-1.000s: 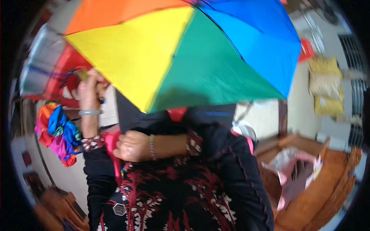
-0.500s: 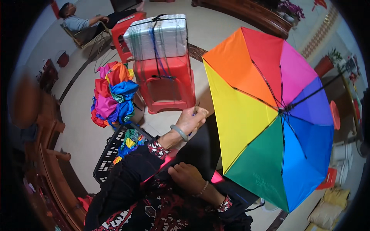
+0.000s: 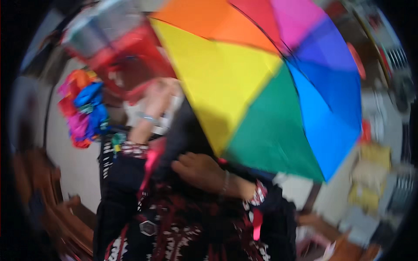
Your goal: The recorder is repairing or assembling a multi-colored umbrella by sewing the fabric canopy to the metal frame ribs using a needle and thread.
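Note:
An open rainbow umbrella (image 3: 226, 76) fills the upper middle and right, its inner side and dark ribs facing me. My left hand (image 3: 159, 95), wearing a pale bangle (image 3: 149, 118), is beside the yellow panel's left edge. Motion smears its fingers, so I cannot see whether they hold anything. Closer to my body, my right hand (image 3: 198, 172) has curled fingers against dark cloth (image 3: 185, 135), below the corner where the yellow and green panels meet. Whatever those fingers hold, if anything, is hidden.
Red stacked stools (image 3: 126, 65) carry a silvery box (image 3: 104, 28) at upper left. Beside them is a heap of colourful cloth (image 3: 82, 111), with a black crate (image 3: 106, 161) nearer me. Wooden furniture (image 3: 65, 226) lines the left. Yellowish packages (image 3: 370, 174) lie at right.
The whole view has shifted and blurred; the umbrella, stools and cloth heap now appear higher and further left. My left hand also appears higher and further left. My right hand stays curled near my lap.

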`<state>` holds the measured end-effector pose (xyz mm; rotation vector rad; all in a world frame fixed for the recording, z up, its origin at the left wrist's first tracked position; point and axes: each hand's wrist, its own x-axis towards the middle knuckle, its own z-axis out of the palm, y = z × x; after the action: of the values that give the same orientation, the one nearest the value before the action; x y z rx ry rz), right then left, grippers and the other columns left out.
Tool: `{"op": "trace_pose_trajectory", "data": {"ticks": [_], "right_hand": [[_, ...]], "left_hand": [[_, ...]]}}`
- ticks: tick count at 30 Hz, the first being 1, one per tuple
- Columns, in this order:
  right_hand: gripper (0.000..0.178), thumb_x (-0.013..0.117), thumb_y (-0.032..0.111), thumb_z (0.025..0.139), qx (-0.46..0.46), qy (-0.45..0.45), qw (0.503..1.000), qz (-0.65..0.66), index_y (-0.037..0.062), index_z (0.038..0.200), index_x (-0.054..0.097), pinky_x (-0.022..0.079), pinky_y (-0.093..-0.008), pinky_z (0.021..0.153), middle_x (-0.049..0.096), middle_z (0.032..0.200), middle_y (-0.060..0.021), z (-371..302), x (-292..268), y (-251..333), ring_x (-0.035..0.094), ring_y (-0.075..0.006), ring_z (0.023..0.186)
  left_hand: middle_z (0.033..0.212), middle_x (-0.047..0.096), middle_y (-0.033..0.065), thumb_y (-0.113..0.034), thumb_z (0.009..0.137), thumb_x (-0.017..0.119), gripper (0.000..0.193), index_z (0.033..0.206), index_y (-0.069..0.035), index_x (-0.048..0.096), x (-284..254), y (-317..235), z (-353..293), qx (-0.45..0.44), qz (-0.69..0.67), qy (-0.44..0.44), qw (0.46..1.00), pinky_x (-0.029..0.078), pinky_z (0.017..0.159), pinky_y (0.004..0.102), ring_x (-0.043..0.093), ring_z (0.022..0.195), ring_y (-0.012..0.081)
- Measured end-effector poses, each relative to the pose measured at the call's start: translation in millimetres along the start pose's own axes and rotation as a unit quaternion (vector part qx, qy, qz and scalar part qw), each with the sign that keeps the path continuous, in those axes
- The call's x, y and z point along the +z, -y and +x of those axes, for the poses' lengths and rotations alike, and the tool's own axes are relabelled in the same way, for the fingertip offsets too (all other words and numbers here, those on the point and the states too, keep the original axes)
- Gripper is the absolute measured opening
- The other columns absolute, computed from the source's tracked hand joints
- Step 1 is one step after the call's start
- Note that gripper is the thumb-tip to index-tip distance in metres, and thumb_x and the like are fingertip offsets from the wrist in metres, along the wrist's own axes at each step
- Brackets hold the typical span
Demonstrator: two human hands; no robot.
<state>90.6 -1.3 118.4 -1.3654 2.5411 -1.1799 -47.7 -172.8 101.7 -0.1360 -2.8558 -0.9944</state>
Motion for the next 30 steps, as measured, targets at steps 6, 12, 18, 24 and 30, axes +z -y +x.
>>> {"op": "trace_pose_trajectory", "data": {"ticks": [6, 12, 18, 24, 30], "right_hand": [[0.009, 0.051, 0.012, 0.073, 0.120, 0.048, 0.990, -0.054, 0.0050, 0.079, 0.050, 0.046, -0.0350, 0.056, 0.052, 0.075, -0.0086, -43.2, -18.0, -8.9, 0.055, -0.0238, 0.072], [0.024, 0.049, 0.011, 0.076, 0.310, 0.050, 0.891, -0.328, 0.0018, 0.094, 0.061, 0.045, -0.0360, 0.077, 0.060, 0.096, -0.0140, -103.3, -13.4, -28.2, 0.057, -0.0276, 0.088], [0.022, 0.050, 0.009, 0.076, 0.359, 0.061, 0.889, -0.279, 0.0033, 0.092, 0.062, 0.045, -0.0391, 0.073, 0.060, 0.088, -0.0143, -132.7, 16.5, -47.0, 0.057, -0.0293, 0.083], [0.026, 0.050, 0.012, 0.076, 0.369, 0.083, 0.891, -0.251, 0.0025, 0.097, 0.062, 0.043, -0.0419, 0.078, 0.060, 0.093, -0.0151, -131.9, 10.2, -52.3, 0.057, -0.0297, 0.087], [0.024, 0.050, 0.012, 0.076, 0.327, 0.042, 0.895, -0.299, 0.0034, 0.096, 0.062, 0.044, -0.0409, 0.074, 0.060, 0.090, -0.0149, -135.9, 21.6, -68.5, 0.057, -0.0298, 0.085]], "left_hand": [[0.061, 0.045, -0.0045, -0.027, 0.090, 0.050, 0.023, 0.088, -0.006, 0.058, 2.2, -15.3, 3.4, -0.187, -0.451, 0.082, 0.869, 0.021, 0.037, 0.0176, 0.031, 0.041, 0.0015], [0.068, 0.050, -0.0026, -0.023, 0.090, 0.052, 0.022, 0.098, -0.002, 0.058, 12.1, -10.4, -9.8, -0.180, -0.467, 0.044, 0.864, 0.022, 0.037, 0.0169, 0.031, 0.042, 0.0002], [0.066, 0.051, -0.0022, -0.022, 0.090, 0.053, 0.022, 0.099, -0.002, 0.058, -12.1, -21.9, -26.6, -0.167, -0.477, 0.021, 0.863, 0.022, 0.036, 0.0170, 0.030, 0.040, 0.0005], [0.066, 0.051, -0.0021, -0.023, 0.089, 0.055, 0.024, 0.099, -0.002, 0.058, -4.7, -19.1, -19.9, -0.172, -0.478, 0.020, 0.861, 0.022, 0.037, 0.0174, 0.031, 0.040, 0.0006], [0.064, 0.051, -0.0031, -0.024, 0.089, 0.055, 0.023, 0.099, -0.004, 0.060, -5.5, -18.0, -11.8, -0.171, -0.459, 0.007, 0.872, 0.023, 0.037, 0.0179, 0.032, 0.039, 0.0009]]}}
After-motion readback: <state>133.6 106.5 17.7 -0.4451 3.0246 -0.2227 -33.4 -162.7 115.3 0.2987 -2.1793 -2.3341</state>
